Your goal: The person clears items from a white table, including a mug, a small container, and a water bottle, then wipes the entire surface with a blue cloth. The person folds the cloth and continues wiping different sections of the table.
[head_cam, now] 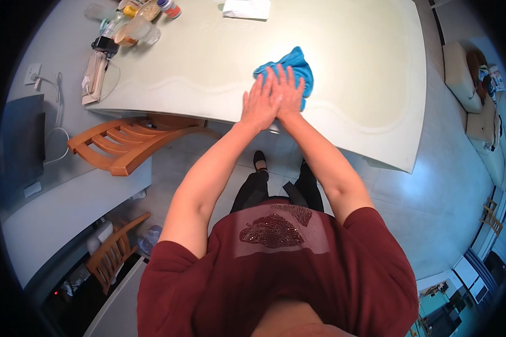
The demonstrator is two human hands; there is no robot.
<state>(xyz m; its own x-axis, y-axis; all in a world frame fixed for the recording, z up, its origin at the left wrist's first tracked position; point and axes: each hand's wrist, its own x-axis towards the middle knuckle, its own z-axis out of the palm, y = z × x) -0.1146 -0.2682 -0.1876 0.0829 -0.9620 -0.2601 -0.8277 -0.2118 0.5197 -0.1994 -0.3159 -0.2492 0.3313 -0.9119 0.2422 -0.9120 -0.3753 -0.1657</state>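
A blue cloth (300, 63) lies bunched on the pale tabletop (362, 63), close to the near edge. My right hand (289, 90) rests palm down on it, fingers extended over the fabric. Beside it and partly overlapping is my left hand (259, 103), also palm down, its fingertips reaching the left side of the cloth and its palm near the table's edge. Neither hand is seen to grip the cloth; both press or lie flat, and the undersides of the palms are hidden.
Jars, cups and a basket (149, 10) crowd the table's far left corner. A white paper (246, 9) lies at the far edge. One wooden chair (126, 145) stands against the near left edge; another wooden chair (111, 252) is lower left. A sofa (461, 78) is at right.
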